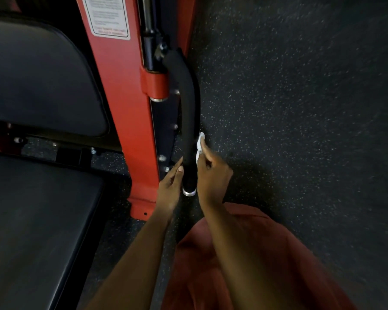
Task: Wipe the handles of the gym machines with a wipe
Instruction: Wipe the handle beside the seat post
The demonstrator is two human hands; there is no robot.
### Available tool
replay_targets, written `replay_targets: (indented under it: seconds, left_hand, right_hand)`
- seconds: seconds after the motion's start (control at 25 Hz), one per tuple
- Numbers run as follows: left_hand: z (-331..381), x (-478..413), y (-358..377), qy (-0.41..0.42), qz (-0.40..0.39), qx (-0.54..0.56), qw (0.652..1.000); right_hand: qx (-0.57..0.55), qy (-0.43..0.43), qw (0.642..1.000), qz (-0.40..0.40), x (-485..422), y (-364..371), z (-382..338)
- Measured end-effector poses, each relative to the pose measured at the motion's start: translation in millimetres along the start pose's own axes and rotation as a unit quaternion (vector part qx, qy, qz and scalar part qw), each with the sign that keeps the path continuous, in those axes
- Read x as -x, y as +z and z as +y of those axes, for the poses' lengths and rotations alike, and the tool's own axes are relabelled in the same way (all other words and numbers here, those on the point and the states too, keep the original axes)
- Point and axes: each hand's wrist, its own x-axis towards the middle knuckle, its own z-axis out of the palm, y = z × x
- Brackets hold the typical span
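Head view, looking down: your right hand point(212, 175) pinches a small crumpled white wipe point(199, 145) in its fingers point(203, 162) against the right side of a curved black foam-covered handle point(188, 121) on a red steel machine frame point(130, 121). Your left hand point(169, 186) rests loosely curled fingers near the handle's chrome-capped end point(189, 191). So little wipe shows that it could slip free, and bare fingers might rub the foam instead.
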Motion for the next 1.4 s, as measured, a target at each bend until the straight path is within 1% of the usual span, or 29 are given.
replay_targets:
  seconds: [0.08,0.2,0.32,0.4,0.48,0.56,0.6,0.64,0.72,0.8,0.84,0.92,0.96,1.04,1.16,1.2,1.24,1.28,1.32,1.4]
  left_hand:
    - [-0.8,-0.3,1.0,-0.001,0.012,0.003,1.000]
    - [-0.7,2.6,3.5,0.010,0.014,0.009,1.000]
    - [-5.7,2.3,4.2,0.012,0.015,0.023,1.000]
    - [-2.3,1.3,4.0,0.024,0.029,0.015,0.999]
    - [9.1,-1.6,8.6,0.054,0.042,0.005,0.998]
    - [25.4,-4.7,15.9,0.091,0.039,0.027,0.995]
    - [32.5,-5.6,19.2,0.109,0.034,0.038,0.993]
    - [36.5,-7.7,22.3,0.125,0.032,0.038,0.991]
    - [34.4,-11.3,27.2,0.154,0.039,0.025,0.987]
    - [26.9,-13.3,29.5,0.168,0.056,0.019,0.984]
    - [24.0,-14.0,30.5,0.179,0.063,0.009,0.982]
    - [18.9,-13.2,30.5,0.202,0.075,-0.019,0.976]
    - [17.1,-13.2,30.3,0.209,0.080,-0.025,0.974]
    - [12.7,-13.0,30.8,0.220,0.091,-0.014,0.971]
    - [3.6,-13.2,32.1,0.237,0.111,0.001,0.965]
    - [2.0,-13.0,31.5,0.235,0.117,-0.008,0.965]
    - [0.0,-12.9,30.2,0.232,0.121,-0.018,0.965]
    - [-1.7,-12.6,28.9,0.228,0.121,-0.029,0.966]
    - [-1.9,-11.8,27.5,0.226,0.117,-0.035,0.966]
    - [-1.2,-9.9,26.0,0.218,0.104,-0.025,0.970]
  right_hand:
    - [-0.006,0.016,1.000,0.008,12.4,8.0,8.5]
    - [-0.015,0.054,0.998,-0.011,30.4,10.4,36.0]
    - [0.015,0.048,0.996,-0.071,24.5,-3.1,43.1]
    - [0.033,-0.007,0.996,-0.079,4.1,-20.8,24.5]
    - [0.048,-0.118,0.991,-0.044,-28.2,-36.7,-10.0]
    - [0.032,-0.232,0.972,-0.014,-61.6,-39.6,-50.2]
    - [0.020,-0.284,0.958,-0.017,-74.3,-36.6,-66.5]
    - [0.017,-0.327,0.944,-0.038,-83.4,-32.3,-78.5]
    - [0.060,-0.386,0.915,-0.099,-92.7,-24.9,-87.5]
    - [0.125,-0.414,0.892,-0.129,-96.7,-22.9,-81.6]
    - [0.138,-0.413,0.889,-0.140,-97.3,-24.3,-77.3]
    - [0.163,-0.438,0.870,-0.158,-94.6,-26.8,-66.4]
    - [0.185,-0.458,0.855,-0.160,-90.7,-28.0,-59.9]
    - [0.209,-0.501,0.818,-0.190,-81.0,-29.9,-35.9]
    - [0.215,-0.461,0.812,-0.285,-56.1,-32.2,-2.9]
    - [0.214,-0.458,0.809,-0.300,-53.3,-33.6,-2.4]
    - [0.214,-0.463,0.806,-0.301,-53.4,-35.0,-8.3]
    - [0.214,-0.474,0.806,-0.284,-57.1,-36.1,-18.9]
    - [0.215,-0.493,0.806,-0.247,-63.7,-37.1,-33.3]
    - [0.232,-0.535,0.795,-0.168,-79.9,-34.5,-62.3]
